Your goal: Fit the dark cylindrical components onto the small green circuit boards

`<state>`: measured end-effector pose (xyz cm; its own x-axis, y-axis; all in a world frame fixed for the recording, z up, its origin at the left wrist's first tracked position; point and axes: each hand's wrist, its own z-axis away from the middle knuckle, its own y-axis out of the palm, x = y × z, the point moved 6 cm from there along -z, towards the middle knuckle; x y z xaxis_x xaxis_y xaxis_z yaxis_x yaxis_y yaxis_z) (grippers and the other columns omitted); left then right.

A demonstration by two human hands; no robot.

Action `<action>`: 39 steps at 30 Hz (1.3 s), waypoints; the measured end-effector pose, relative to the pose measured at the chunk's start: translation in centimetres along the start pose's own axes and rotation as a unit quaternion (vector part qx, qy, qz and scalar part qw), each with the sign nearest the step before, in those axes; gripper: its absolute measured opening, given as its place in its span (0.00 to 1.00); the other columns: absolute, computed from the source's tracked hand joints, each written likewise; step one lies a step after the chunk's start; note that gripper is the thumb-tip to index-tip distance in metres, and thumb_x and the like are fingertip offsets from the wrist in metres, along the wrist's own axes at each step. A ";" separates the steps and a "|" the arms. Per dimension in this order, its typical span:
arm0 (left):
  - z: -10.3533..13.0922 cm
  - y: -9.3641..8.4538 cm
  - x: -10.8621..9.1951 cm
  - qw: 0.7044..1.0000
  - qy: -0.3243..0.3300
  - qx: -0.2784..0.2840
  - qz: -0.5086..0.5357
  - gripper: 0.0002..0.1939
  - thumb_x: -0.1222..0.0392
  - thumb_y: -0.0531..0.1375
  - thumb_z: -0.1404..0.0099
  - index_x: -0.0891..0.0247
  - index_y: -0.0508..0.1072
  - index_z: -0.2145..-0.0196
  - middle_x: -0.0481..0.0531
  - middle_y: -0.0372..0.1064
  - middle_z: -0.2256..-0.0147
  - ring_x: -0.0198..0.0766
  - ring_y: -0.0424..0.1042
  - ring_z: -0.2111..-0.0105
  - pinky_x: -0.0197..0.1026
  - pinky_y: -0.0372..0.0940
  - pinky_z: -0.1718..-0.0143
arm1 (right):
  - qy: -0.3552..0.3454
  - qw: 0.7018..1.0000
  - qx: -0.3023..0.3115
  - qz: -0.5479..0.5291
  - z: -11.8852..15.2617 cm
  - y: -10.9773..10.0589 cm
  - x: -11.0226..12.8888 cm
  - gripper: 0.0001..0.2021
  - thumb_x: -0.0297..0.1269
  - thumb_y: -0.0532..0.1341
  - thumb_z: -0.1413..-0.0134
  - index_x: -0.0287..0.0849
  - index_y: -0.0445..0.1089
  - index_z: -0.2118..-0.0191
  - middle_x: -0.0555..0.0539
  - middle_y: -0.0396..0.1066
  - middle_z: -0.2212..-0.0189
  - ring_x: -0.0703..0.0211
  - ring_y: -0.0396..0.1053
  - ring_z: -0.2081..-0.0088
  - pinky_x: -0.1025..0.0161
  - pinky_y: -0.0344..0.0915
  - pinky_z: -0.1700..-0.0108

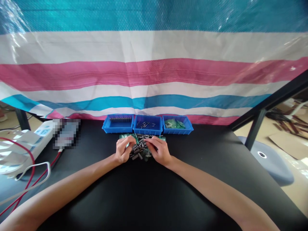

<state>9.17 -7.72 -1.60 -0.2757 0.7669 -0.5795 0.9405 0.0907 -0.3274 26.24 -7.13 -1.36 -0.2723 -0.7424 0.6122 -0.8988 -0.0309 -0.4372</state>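
A pile of small metal cylinders and pins (137,156) lies on the black table, mixed with small green-printed packets (124,136). My left hand (124,150) is at the pile's left side, its fingers curled into a pinch. From the right, my right hand (159,150) reaches over the pile with thumb and fingers closed together. Whatever either hand grips is too small or too hidden to tell. Just behind the pile are three blue bins: the left bin (117,130) has a row of metal cylinders, the middle bin (148,132) thin pins, the right bin (178,131) green packets.
At the left, a white power strip (44,132) with plugs and red and white cables lies on the table (101,195), near a blurred-out device (67,133). A striped plastic sheet (154,73) hangs behind the bins. A grey stool (271,165) stands beyond the table's right edge.
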 end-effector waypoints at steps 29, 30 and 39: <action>-0.3 0.1 0.3 0.997 -0.017 -0.067 0.041 0.07 0.68 0.57 0.36 0.61 0.64 0.60 0.53 0.67 0.64 0.34 0.69 0.68 0.36 0.65 0.71 | -0.003 1.000 0.001 -0.001 -0.1 -0.1 0.2 0.10 0.31 0.55 0.37 0.41 0.72 0.56 0.45 0.72 0.68 0.60 0.71 0.67 0.64 0.70 0.63; -0.3 0.1 0.3 0.996 -0.016 -0.074 0.037 0.08 0.68 0.58 0.36 0.61 0.64 0.60 0.52 0.68 0.65 0.34 0.70 0.67 0.36 0.66 0.71 | -0.004 1.000 0.000 -0.002 -0.1 -0.1 0.3 0.10 0.31 0.55 0.37 0.41 0.72 0.56 0.45 0.72 0.68 0.60 0.71 0.67 0.64 0.70 0.63; -0.1 0.3 0.5 0.996 -0.019 -0.082 0.013 0.11 0.69 0.62 0.39 0.62 0.63 0.61 0.51 0.74 0.66 0.31 0.73 0.72 0.34 0.67 0.72 | 0.002 1.000 -0.005 0.000 0.0 -0.1 0.1 0.09 0.31 0.55 0.37 0.41 0.72 0.55 0.45 0.71 0.69 0.60 0.71 0.67 0.65 0.69 0.64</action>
<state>9.32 -7.28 -1.93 -0.2559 0.7457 -0.6152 0.9662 0.1769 -0.1874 26.31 -7.16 -1.26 -0.2747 -0.7392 0.6149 -0.9020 -0.0234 -0.4311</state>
